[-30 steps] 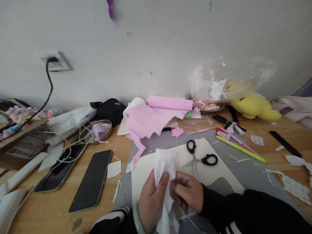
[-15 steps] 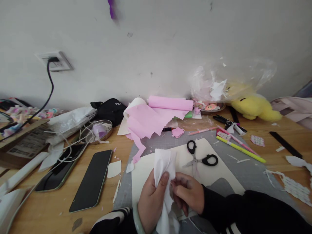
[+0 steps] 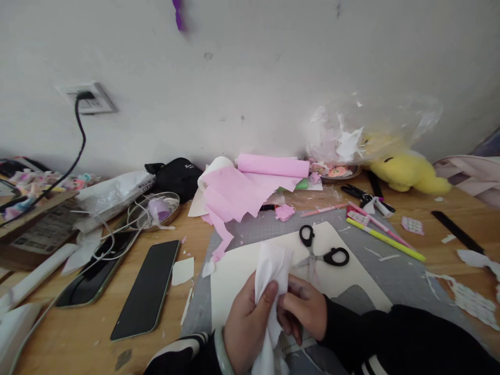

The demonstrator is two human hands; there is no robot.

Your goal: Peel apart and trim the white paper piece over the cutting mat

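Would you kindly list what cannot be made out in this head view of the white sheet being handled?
- White sheet: its lower end runs off the bottom edge.
- Right hand: fingertips hidden behind the sheet, so its grip is unclear.
- Left hand: thumb pinches the sheet; wrist cut by the frame.
- Plastic bag: contents blurred by film.
- Black pouch: lettering too small.

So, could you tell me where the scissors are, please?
The scissors lie on the cream sheet over the grey mat, just beyond the right hand.
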